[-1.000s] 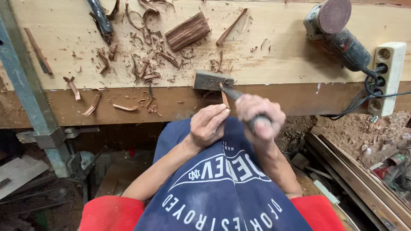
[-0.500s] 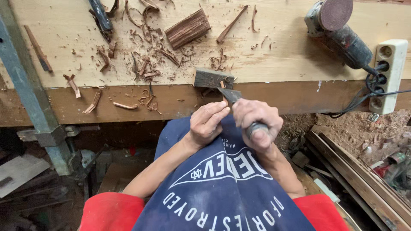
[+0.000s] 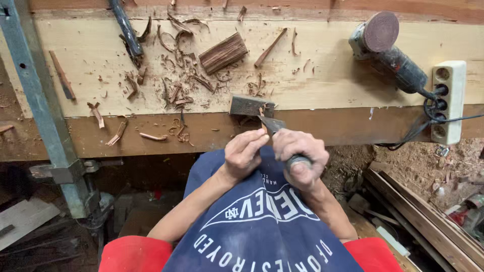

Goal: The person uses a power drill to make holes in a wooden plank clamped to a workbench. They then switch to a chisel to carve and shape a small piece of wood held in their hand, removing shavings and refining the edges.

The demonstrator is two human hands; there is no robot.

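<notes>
With the right hand [image 3: 301, 157] clenched round a chisel [image 3: 276, 130] and the left hand's [image 3: 244, 153] fingertips pinching a small wood piece [image 3: 262, 121] just off the workbench's [image 3: 312, 85] near edge, one slip could drive the blade into those fingers.

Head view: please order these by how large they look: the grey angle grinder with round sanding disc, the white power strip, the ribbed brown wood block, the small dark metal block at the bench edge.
1. Grey angle grinder with round sanding disc
2. White power strip
3. Ribbed brown wood block
4. Small dark metal block
The last two look nearly alike.
</notes>
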